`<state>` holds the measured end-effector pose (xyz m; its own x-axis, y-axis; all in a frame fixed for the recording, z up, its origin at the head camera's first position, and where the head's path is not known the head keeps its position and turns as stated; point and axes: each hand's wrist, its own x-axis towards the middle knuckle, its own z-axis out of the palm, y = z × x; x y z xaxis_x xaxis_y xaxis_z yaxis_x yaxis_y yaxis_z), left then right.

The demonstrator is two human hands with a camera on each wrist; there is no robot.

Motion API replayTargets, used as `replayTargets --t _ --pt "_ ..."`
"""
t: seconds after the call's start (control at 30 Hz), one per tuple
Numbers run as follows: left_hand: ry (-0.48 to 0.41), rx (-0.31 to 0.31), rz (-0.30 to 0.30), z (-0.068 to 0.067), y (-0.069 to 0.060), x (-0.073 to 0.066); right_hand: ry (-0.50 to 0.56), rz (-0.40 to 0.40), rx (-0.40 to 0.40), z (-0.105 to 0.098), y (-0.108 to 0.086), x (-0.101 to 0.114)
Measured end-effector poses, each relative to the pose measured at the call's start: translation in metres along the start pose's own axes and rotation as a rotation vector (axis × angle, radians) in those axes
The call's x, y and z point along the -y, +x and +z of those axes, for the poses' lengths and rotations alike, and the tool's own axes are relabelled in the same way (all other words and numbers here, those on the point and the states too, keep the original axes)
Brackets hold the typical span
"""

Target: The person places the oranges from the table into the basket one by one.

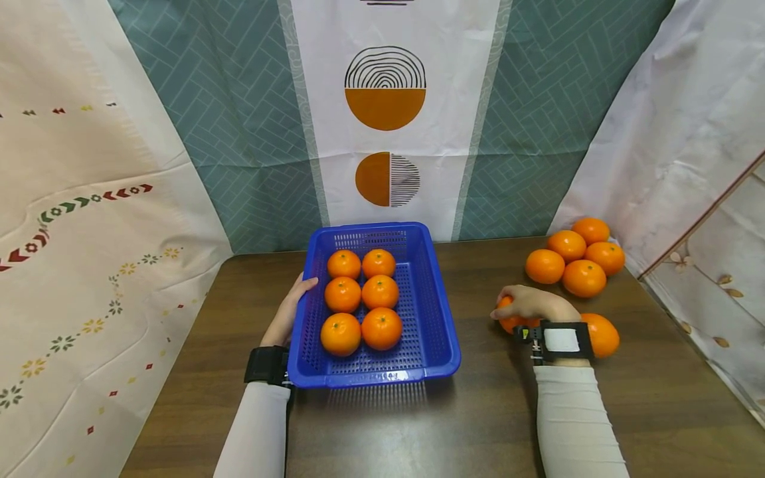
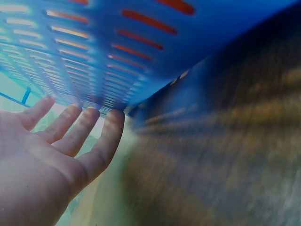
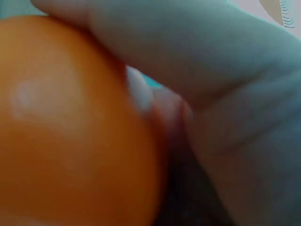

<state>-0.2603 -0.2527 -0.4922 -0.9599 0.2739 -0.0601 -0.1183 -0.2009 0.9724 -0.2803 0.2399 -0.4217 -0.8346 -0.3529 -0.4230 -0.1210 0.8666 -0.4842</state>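
A blue plastic basket [image 1: 445, 318] stands on the table with several oranges [image 1: 380, 292] in two columns along its left and middle part. My left hand [image 1: 293, 302] is at the basket's left side; the left wrist view shows its fingers [image 2: 106, 141] extended against the slotted wall. To the right of the basket, my right hand [image 1: 532, 303] grips an orange [image 1: 510, 324] low over the table, mostly covered by the hand. In the right wrist view that orange [image 3: 70, 127] fills the left side, with the thumb across its top. Whether it touches the table cannot be told.
Another orange [image 1: 602, 335] lies just right of my right wrist, partly behind it. Several more oranges [image 1: 584, 278] sit clustered at the table's back right. Patterned cloth [image 1: 388, 186] hangs along the back edge, and pale cloth [image 1: 705, 265] borders the right side.
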Motion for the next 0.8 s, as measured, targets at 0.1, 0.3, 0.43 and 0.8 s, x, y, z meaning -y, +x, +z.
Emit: replayTargets --t 0.1,0.3,0.43,0.8 --pt "0.008 -0.005 -0.012 0.001 -0.005 0.000 -0.005 0.002 -0.014 0.001 0.002 0.001" --pt "0.008 -0.012 -0.025 0.003 -0.008 0.000 -0.045 -0.035 -0.067 -0.003 -0.001 0.002" --pt "0.001 -0.008 -0.025 0.004 -0.008 -0.001 -0.058 -0.085 -0.153 -0.008 -0.006 0.006" --pt "0.006 -0.005 -0.014 0.003 -0.006 0.001 -0.009 -0.236 -0.460 -0.014 -0.013 0.025"
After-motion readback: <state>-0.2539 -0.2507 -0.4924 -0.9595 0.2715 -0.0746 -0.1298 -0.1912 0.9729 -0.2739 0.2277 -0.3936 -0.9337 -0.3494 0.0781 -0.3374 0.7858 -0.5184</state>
